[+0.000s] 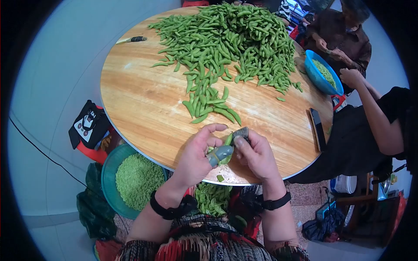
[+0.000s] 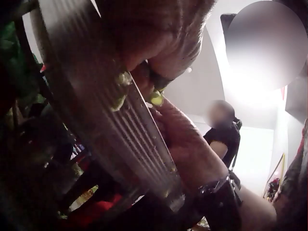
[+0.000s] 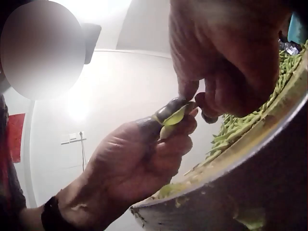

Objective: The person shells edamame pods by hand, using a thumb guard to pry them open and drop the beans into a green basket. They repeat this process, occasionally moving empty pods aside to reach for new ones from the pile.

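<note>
Over the near edge of the round wooden table (image 1: 143, 104), the left hand (image 1: 196, 152) pinches a green pod (image 3: 174, 117) between a thumb with a grey cover (image 1: 221, 153) and its fingers. Against the pod's other end is the right hand (image 1: 254, 154), its thumb and a dark-wrapped finger pinching there. In the right wrist view the left hand (image 3: 144, 154) holds the pod below the right hand (image 3: 226, 53). Loose pods (image 1: 209, 102) lie just beyond both hands, in front of a large heap of pods (image 1: 244, 39).
A teal basket of shelled beans (image 1: 106, 174) stands below the table at left. Empty pods (image 1: 212, 198) lie below the near edge. A phone (image 1: 318, 129) and a blue bowl (image 1: 310, 69) are at right, beside other people. A dark-handled tool (image 1: 138, 38) lies far left.
</note>
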Motion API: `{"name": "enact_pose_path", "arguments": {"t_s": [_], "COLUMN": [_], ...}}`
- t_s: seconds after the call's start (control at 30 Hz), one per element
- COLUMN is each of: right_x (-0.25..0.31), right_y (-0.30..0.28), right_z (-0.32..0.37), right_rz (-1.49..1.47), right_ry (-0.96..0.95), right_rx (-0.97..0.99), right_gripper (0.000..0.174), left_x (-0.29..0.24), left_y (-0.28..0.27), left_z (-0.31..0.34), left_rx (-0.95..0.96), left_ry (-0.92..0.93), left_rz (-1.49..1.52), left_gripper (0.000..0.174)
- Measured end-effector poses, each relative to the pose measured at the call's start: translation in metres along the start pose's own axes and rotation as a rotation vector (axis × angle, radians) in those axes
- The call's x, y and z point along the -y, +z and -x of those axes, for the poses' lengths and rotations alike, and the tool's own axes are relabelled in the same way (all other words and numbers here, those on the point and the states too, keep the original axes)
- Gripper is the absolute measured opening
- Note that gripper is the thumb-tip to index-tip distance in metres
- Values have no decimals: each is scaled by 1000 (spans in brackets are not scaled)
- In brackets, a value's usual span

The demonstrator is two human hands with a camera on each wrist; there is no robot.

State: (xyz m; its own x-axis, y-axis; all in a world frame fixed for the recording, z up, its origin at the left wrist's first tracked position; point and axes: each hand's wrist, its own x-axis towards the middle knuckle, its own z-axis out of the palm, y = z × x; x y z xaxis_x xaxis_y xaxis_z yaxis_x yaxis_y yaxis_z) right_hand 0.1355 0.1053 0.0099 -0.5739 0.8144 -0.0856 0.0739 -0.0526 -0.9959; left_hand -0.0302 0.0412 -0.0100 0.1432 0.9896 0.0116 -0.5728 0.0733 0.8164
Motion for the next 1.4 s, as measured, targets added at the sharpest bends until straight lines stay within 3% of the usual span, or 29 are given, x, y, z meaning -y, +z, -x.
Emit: {"name": "enact_pose_path", "arguments": {"t_s": [0.03, 0.07, 0.13, 0.2, 0.27, 0.3, 0.37, 0.43, 0.47, 0.53, 0.6, 0.67, 0.7, 0.77, 0.8, 0.83, 0.87, 0.9, 0.97, 1.1, 1.17, 1.2, 1.23, 1.27, 1.3, 1.33, 1.37, 1.4], "right_x": [2, 0, -6, -6, -5, -3, 0, 2, 0, -5, -3, -7, -14, -18, -11, -6, -3, 0, 4, 9, 9, 13, 22, 30, 38, 38, 35, 31], "right_y": [-2, 0, 9, 9, 7, 6, 8, 17, 18, 20, 28, 31, 31, 26, 21, 19, 21, 22, 24, 30, 26, 19, 8, -4, -14, -14, -13, -14], "right_z": [0, -2, -8, -8, -7, -5, -3, -6, -7, -10, -8, -9, -13, -14, -10, -7, -6, -4, -1, 4, 5, 7, 12, 17, 19, 14, 6, -4], "right_rz": [-76, -75, -61, -98, -135, -200, -265, -152, -154, 284, 394, 507, 361, 216, -236, -683, -683, -738, -793, -705, -565, -563, -192, 176, 326, 326, 558, 785], "right_ry": [156, 160, -2, -31, -58, -24, 10, -191, -191, -364, -346, -329, -297, -267, -44, 184, 186, 200, 213, 99, -88, -92, -77, -57, 80, 81, -51, -183], "right_rx": [-5, -9, -75, -56, -36, 11, 57, 6, 8, -140, -235, -332, -321, -312, -193, -65, -65, -92, -123, -249, -403, -402, -240, -77, 264, 262, 98, -70], "right_gripper": [13, 13, 16, 16, 17, 17, 17, 14, 14, 12, 12, 13, 12, 11, 10, 9, 9, 8, 7, 9, 11, 11, 13, 15, 19, 19, 20, 22], "left_x": [3, 5, 7, 8, 7, 6, 3, -6, -9, -4, 4, 11, 13, 15, 17, 21, 22, 22, 21, 15, 15, 15, 13, 9, 4, 0, -4, -2], "left_y": [4, 8, 9, 8, 4, 0, -8, -4, -2, -1, 5, 14, 17, 20, 20, 17, 16, 17, 21, 27, 26, 19, 8, -6, -20, -31, -43, -70], "left_z": [-1, -3, -4, -5, -7, -7, -7, -7, -7, -6, -4, -3, -2, -2, -3, -5, -5, -4, 0, 0, 7, 14, 25, 40, 56, 67, 79, 98], "left_rx": [-89, -176, -171, -167, -65, -63, 70, 0, -68, -102, -134, -240, -239, -305, -304, -275, -241, -243, -329, -364, -453, -503, -550, -566, -570, -710, -849, -876], "left_ry": [106, 212, 250, 289, 128, 124, -1, -87, -171, -160, -156, -4, -3, 144, 143, 337, 533, 532, 669, 726, 463, 448, 430, 450, 456, 547, 634, 571], "left_rz": [-293, -586, -730, -876, -421, -421, 79, 202, 325, 305, 288, 112, 111, -196, -197, -406, -615, -614, -914, -1024, -888, -827, -764, -396, -26, -182, -342, -377], "left_gripper": [52, 52, 53, 53, 52, 52, 48, 43, 40, 39, 39, 41, 41, 44, 44, 41, 38, 38, 29, 24, 27, 24, 22, 19, 18, 17, 18, 19]}}
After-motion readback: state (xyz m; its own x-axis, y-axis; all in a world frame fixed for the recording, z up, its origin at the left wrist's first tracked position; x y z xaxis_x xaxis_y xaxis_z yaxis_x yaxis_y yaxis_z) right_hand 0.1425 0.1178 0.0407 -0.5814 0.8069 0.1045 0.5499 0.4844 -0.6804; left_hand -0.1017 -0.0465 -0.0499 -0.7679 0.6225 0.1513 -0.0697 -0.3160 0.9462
